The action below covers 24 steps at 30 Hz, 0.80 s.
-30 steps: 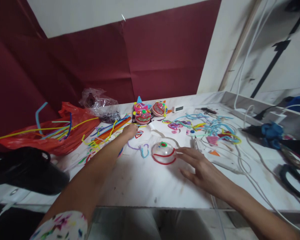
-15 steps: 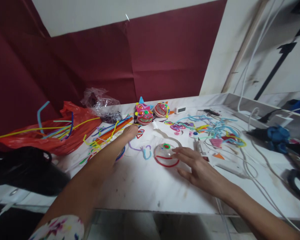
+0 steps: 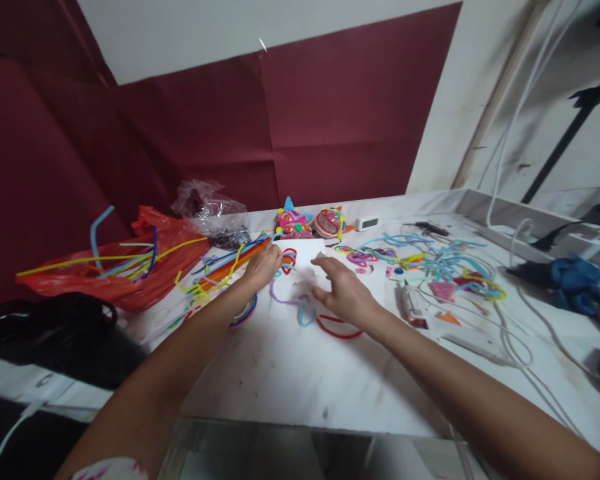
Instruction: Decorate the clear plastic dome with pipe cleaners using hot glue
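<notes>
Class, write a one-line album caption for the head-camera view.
Marbled table: left hand beside a white sheet, right hand open nearby, between orange pipe cleaners and a white glue gun.

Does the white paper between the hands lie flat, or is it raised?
Apparently raised at its far edge: the white paper hides the bottom of the pink figure.

Head-worn view, forward, down across table (image 3: 280, 380)

The curled left hand (image 3: 264, 269) and loosely spread right hand (image 3: 347, 293) extend forward.
</notes>
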Available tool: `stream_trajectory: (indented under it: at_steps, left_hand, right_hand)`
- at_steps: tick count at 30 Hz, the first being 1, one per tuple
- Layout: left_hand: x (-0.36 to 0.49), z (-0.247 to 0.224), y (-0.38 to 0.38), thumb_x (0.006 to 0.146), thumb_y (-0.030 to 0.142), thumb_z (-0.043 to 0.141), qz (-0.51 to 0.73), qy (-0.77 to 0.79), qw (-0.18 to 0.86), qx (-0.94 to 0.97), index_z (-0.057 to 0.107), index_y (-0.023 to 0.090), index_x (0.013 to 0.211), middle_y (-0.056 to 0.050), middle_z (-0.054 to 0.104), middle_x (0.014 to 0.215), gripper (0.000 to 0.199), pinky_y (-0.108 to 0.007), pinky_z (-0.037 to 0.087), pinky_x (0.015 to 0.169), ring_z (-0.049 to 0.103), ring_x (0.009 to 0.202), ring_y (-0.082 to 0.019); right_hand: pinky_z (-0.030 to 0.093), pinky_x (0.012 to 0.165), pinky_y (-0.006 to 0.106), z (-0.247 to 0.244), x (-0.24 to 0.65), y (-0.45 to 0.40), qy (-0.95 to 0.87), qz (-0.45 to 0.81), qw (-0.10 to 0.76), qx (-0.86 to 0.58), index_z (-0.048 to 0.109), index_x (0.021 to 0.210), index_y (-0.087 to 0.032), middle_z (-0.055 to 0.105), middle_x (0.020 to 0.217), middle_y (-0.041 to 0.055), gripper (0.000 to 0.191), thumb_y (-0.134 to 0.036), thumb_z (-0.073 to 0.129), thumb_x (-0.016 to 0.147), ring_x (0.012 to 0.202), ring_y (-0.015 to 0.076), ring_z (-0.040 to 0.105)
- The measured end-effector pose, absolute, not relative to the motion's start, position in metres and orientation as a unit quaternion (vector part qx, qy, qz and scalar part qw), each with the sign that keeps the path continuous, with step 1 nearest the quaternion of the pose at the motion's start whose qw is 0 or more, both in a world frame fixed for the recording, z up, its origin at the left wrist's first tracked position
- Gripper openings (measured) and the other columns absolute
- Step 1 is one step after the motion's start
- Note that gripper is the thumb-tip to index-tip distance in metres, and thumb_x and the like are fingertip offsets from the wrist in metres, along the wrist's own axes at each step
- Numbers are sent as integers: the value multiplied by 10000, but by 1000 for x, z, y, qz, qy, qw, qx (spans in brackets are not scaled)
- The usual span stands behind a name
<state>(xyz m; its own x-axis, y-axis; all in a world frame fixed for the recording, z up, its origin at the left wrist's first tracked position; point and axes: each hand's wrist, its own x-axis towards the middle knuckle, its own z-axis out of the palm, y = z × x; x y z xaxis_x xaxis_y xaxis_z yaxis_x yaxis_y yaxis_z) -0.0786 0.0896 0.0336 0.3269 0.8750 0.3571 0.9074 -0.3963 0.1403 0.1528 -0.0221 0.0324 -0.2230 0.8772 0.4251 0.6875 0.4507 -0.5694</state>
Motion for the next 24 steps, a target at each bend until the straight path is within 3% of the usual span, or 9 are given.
stream_trajectory:
  at_steps: [1,3,8,15,19,21,24]
  left_hand:
    - [-78,35,87,1067,153,572,-197,-544,40,-815,659,206,1007,-134,737,1147,118,-358,556,966,724,1080,-263]
    - [-77,37,83,1058,139,568,-208,-535,32,-818,652,214,997,-126,732,1127,128,-361,558,968,723,1077,-263]
    - [-76,40,78,1022,125,596,-240,-503,12,-830,650,235,983,-76,712,1056,128,-359,575,924,719,997,-243]
    - [-77,37,75,979,127,610,-270,-474,-14,-838,630,243,927,-73,704,1036,129,-398,595,956,719,1012,-261]
    - [-74,37,76,952,122,657,-314,-480,-23,-819,644,239,987,-125,690,1295,123,-462,506,1197,655,1326,-306]
    - [-71,38,77,885,112,732,-346,-500,-60,-792,653,238,1043,-128,668,1375,217,-451,477,1230,620,1397,-316]
    - [-64,39,80,813,113,798,-349,-516,-135,-770,663,236,1074,-72,730,1233,319,-390,525,1126,687,1251,-289]
  right_hand:
    - [571,1181,486,39,143,-15,-783,106,349,-504,712,1461,-192,713,1498,176,507,-148,729,957,1404,342,673]
    - [540,1191,467,51,127,-1,-800,74,302,-514,725,1440,-157,719,1451,194,456,-95,671,991,1377,336,667]
    - [530,1084,403,62,103,27,-808,59,237,-536,778,1308,-139,750,1305,197,302,-140,569,1090,1261,318,688]
    - [503,970,354,53,99,45,-792,86,281,-535,799,1062,-159,777,1232,184,180,-114,625,1055,1153,297,711]
    - [480,919,324,49,105,52,-774,133,328,-524,769,984,-182,808,1134,125,141,-80,677,1015,1030,244,709]
    - [472,883,312,48,108,55,-757,163,356,-523,754,959,-190,809,1034,82,151,-61,683,995,943,216,695]
    - [462,829,307,45,112,58,-726,207,395,-524,729,887,-203,774,889,23,159,-60,705,952,840,192,663]
